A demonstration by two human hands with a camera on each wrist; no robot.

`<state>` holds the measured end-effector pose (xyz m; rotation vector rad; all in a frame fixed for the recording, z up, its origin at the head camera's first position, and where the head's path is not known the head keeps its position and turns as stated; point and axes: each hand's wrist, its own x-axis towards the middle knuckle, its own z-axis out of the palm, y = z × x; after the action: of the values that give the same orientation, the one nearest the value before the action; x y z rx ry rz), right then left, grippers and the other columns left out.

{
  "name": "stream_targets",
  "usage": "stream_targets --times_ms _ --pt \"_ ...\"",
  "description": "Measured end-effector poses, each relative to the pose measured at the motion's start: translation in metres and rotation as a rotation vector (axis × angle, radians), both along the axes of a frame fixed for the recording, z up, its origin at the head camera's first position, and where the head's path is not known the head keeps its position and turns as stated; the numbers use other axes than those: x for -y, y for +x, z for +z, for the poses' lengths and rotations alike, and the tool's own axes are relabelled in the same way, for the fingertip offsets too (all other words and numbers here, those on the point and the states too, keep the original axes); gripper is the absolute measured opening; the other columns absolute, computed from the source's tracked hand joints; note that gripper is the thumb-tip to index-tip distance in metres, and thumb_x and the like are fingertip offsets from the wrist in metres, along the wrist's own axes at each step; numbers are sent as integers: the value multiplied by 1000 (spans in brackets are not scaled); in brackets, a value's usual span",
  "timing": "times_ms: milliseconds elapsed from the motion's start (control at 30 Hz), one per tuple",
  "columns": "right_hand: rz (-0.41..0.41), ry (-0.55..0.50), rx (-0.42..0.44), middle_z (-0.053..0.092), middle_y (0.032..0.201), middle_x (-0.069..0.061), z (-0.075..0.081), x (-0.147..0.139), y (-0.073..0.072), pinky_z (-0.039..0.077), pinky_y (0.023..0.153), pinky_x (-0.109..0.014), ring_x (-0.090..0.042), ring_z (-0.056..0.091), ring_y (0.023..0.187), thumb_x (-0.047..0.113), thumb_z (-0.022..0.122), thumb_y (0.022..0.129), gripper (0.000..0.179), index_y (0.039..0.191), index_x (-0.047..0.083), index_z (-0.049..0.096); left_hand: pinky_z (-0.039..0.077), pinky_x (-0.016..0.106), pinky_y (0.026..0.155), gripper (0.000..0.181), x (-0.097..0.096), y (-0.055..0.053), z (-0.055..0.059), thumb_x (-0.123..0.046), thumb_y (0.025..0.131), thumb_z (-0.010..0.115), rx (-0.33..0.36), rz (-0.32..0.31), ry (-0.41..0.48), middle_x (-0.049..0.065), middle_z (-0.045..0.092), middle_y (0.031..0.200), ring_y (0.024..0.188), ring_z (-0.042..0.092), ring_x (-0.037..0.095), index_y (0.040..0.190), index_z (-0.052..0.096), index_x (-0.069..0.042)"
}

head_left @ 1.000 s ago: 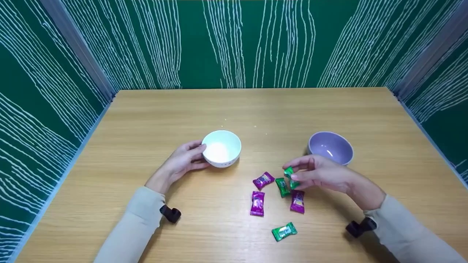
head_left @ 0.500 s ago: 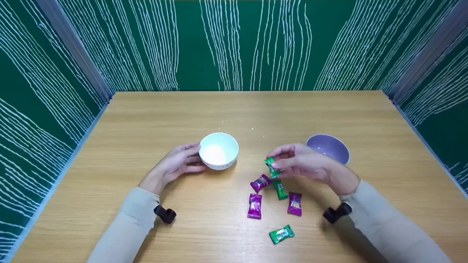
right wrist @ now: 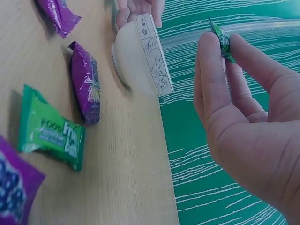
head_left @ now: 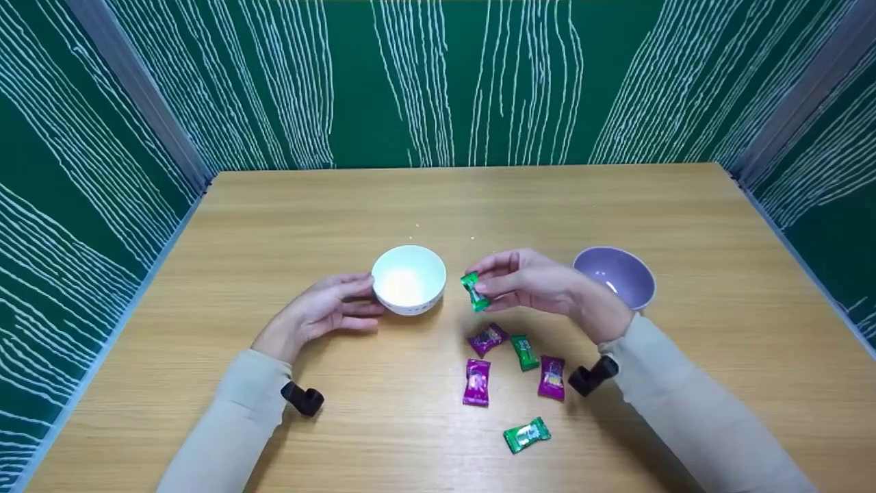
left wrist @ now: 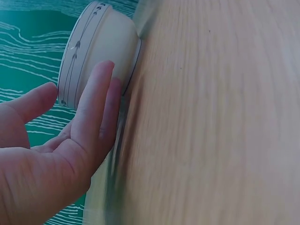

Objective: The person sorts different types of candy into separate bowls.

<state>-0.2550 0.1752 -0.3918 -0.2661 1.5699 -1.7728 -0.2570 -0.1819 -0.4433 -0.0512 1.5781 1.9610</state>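
Note:
My right hand (head_left: 537, 282) pinches a green-wrapped candy (head_left: 473, 292) between thumb and fingertips, above the table and just right of the white bowl (head_left: 419, 302). The right wrist view shows that candy (right wrist: 223, 43) edge-on between the fingertips. My left hand (head_left: 318, 313) touches the white bowl's left side with fairly straight fingers, the thumb close to the rim. In the left wrist view the bowl (left wrist: 112, 44) has a patterned band around its rim. Nothing shows inside the bowl.
Several wrapped candies lie on the wooden table (head_left: 356, 438): purple ones (head_left: 477, 383) and green ones (head_left: 526, 435), in front of the bowls. A purple bowl (head_left: 633, 277) stands at the right, behind my right forearm. Green walls with white streaks (head_left: 369, 82) border the table.
My right hand has lifted the green candy from the group and carried it left and away from me toward the white bowl. The left hand stays at the bowl, its grip looser.

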Motion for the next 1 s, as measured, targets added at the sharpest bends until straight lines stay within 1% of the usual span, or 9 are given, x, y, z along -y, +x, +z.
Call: stream_targets --times_ms 200,433,600,700,800,900,1000 --pt "-37 25 -12 69 108 -13 2 20 -10 51 101 -50 -24 71 96 2 72 93 34 126 2 66 57 47 96 63 2 -1 3 -22 106 57 -7 -6 -34 26 44 148 120 62 37 155 27 4" --pt "-79 44 -50 66 116 -15 4 52 -20 56 98 -45 -27 69 103 1 72 93 39 131 1 62 57 49 95 69 2 -3 3 -24 104 61 -11 -11 -32 27 43 150 121 61 40 156 24 4" --pt "-122 67 -44 63 121 -16 0 73 -22 58 95 -42 -28 65 109 -2 73 91 39 128 2 64 56 47 97 69 0 -4 2 -23 103 62 -24 1 -36 27 46 146 122 60 38 155 26 5" --pt "-141 100 -58 62 120 -16 -2 81 -23 59 92 -41 -29 65 109 -2 73 91 35 125 2 66 56 46 98 68 -2 -5 1 -23 103 62 -36 3 -33 26 48 144 122 60 36 154 28 6" --pt "-135 162 -95 62 119 -16 -3 88 -24 60 90 -39 -29 65 108 1 74 91 32 123 5 68 55 46 99 65 -3 -4 0 -22 103 62 -35 4 -30 25 50 142 121 60 35 153 30 6" --pt "-129 218 -124 62 119 -15 -4 94 -26 61 88 -38 -29 65 108 2 75 91 31 121 7 69 54 44 101 61 -5 -4 -2 -20 104 61 -35 14 -19 23 53 139 120 61 33 151 33 7" --pt "-147 250 -140 62 118 -14 -5 99 -29 61 87 -36 -28 65 108 2 76 91 29 119 8 70 52 43 104 57 -6 -4 -2 -18 104 61 -46 27 -2 22 56 136 120 62 31 148 36 9"
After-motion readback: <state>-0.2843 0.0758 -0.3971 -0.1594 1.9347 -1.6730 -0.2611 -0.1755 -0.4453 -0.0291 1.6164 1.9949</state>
